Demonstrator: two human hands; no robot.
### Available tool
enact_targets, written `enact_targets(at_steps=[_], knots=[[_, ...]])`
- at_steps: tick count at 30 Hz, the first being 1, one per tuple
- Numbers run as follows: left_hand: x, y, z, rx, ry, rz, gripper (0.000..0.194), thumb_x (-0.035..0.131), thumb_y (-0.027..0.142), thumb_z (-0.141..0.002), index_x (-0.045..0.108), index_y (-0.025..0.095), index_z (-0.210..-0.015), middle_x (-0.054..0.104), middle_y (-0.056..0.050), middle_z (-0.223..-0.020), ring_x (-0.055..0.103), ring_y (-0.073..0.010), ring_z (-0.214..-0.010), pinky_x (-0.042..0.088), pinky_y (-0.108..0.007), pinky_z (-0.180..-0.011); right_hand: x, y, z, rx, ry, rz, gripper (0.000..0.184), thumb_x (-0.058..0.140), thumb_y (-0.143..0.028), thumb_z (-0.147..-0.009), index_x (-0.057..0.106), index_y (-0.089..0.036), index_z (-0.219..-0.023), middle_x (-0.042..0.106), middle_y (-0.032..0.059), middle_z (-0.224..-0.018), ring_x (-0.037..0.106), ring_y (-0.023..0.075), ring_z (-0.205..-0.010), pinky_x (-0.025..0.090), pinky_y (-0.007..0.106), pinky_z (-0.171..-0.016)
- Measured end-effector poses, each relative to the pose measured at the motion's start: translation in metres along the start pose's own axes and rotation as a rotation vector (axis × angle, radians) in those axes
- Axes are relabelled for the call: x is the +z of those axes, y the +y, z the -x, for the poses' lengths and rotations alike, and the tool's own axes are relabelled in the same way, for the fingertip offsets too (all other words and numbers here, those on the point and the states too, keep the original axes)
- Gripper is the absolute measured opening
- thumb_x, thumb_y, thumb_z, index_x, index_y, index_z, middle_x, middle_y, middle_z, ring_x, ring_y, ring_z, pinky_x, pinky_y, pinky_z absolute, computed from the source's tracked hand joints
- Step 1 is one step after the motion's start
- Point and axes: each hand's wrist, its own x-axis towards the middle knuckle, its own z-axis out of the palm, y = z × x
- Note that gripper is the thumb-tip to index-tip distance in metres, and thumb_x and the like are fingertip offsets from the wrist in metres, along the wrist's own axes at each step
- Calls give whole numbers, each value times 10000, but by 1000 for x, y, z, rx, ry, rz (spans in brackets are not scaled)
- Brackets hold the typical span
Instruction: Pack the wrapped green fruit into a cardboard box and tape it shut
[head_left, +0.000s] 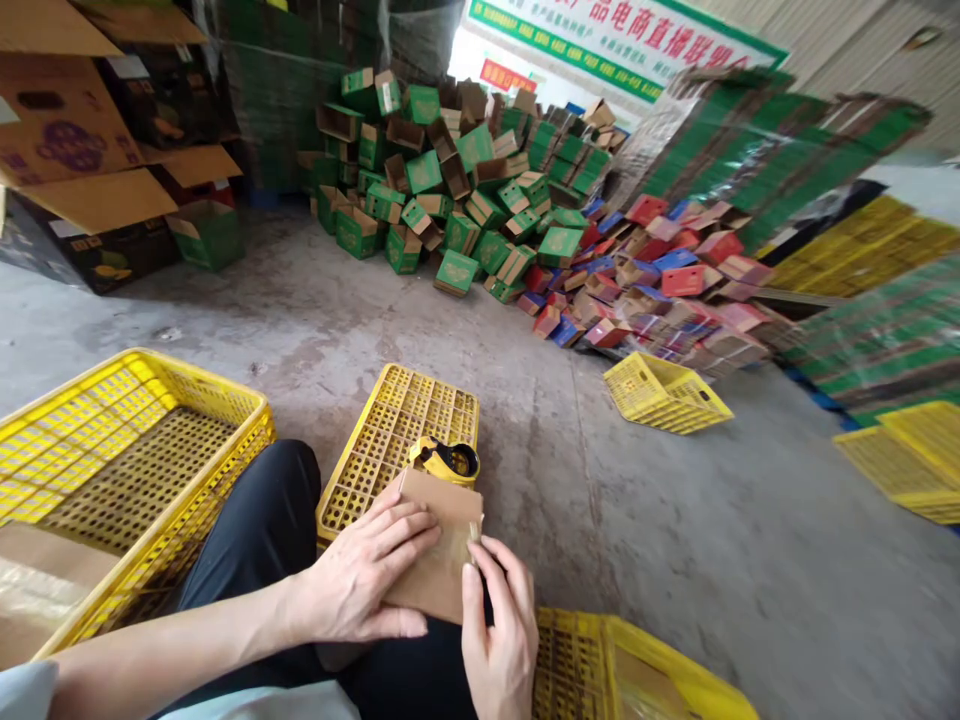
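Note:
A small brown cardboard box [439,510] rests over my lap, its top face towards me; its depth is hidden. My left hand [367,570] holds it from the left, fingers laid across the top and thumb along the near edge. At the right edge, my right hand [499,620] pinches a crumpled strip of clear tape [474,532] between thumb and fingers. Just beyond the box, a yellow tape dispenser [431,455] with a black ring lies on an upturned yellow plastic crate [375,430].
To my left stands a large yellow crate [259,410] with taped cardboard inside; another yellow crate [570,660] is at my right. Green boxes [457,270] and red and blue boxes [682,280] are heaped ahead. Nested yellow crates [660,390] sit on the floor. Large cartons [67,130] stand at left.

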Motion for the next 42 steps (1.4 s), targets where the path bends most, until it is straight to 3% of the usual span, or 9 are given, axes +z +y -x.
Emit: enact_targets(at_steps=[5, 14, 17, 19, 22, 26, 28, 32, 42], knots=[[9, -9, 5, -8, 35, 36, 932, 662, 702, -899, 355, 215, -1633, 562, -168, -1527, 510, -367, -1439, 300, -578, -1269, -3, 16, -11, 70, -28, -162, 295, 493, -297, -1062, 762, -241, -1169, 733, 95, -1059, 728, 209, -970, 608, 306, -850], [11, -12, 5, -10, 37, 54, 926, 685, 678, -899, 359, 209, -1628, 561, -162, -1532, 491, -354, -1457, 319, -558, -1268, 7, 25, -29, 225, -92, -307, 352, 492, -403, -1059, 792, -236, -1135, 777, 84, -1039, 742, 217, -968, 585, 294, -863], [12, -13, 5, -8, 33, 56, 918, 695, 675, -894, 376, 209, -1618, 562, -158, -1532, 489, -349, -1459, 307, -548, -1277, 8, 27, -26, 376, -94, -371, 428, 528, -482, -1030, 747, -211, -1279, 771, 118, -1189, 729, 264, -1103, 590, 340, -927], [13, -13, 6, -11, 34, 63, 908, 697, 675, -893, 388, 213, -1612, 563, -155, -1529, 491, -351, -1456, 315, -547, -1274, 10, 28, -23, 491, -76, -490, 532, 582, -491, -1000, 631, -202, -1444, 740, 131, -1294, 717, 282, -1156, 594, 374, -952], [14, -12, 7, -15, 41, 65, 900, 690, 676, -898, 392, 215, -1610, 564, -157, -1526, 491, -358, -1454, 315, -554, -1272, 20, 32, -22, 542, -106, -732, 625, 602, -437, -963, 516, -226, -1544, 681, 122, -1411, 686, 291, -1233, 594, 414, -968], [14, -12, 7, -13, 57, 63, 894, 687, 676, -901, 389, 213, -1606, 572, -155, -1518, 494, -352, -1451, 297, -551, -1278, 39, 38, -29, 584, -221, -917, 689, 480, -403, -887, 495, -229, -1554, 733, 97, -1322, 705, 289, -1181, 591, 436, -943], [14, -12, 7, -8, 69, 69, 886, 683, 673, -905, 390, 211, -1602, 576, -157, -1512, 496, -350, -1449, 307, -552, -1273, 45, 39, -35, 660, -230, -1043, 714, 506, -387, -802, 541, -234, -1499, 750, 89, -1272, 716, 300, -1132, 580, 443, -942], [15, -11, 7, -14, 59, 67, 889, 686, 668, -907, 385, 198, -1599, 568, -159, -1517, 486, -346, -1454, 327, -551, -1264, 45, 35, -42, 800, -176, -1295, 592, 632, -291, -665, 681, -275, -1255, 748, 43, -1251, 698, 298, -1118, 559, 400, -951], [19, -11, 9, -23, 44, 50, 876, 693, 663, -906, 396, 208, -1591, 555, -142, -1533, 476, -339, -1460, 311, -554, -1273, 41, 24, -52, 853, -108, -1284, 452, 718, -312, -697, 717, -250, -1144, 782, 31, -1146, 689, 306, -1137, 546, 392, -966]])
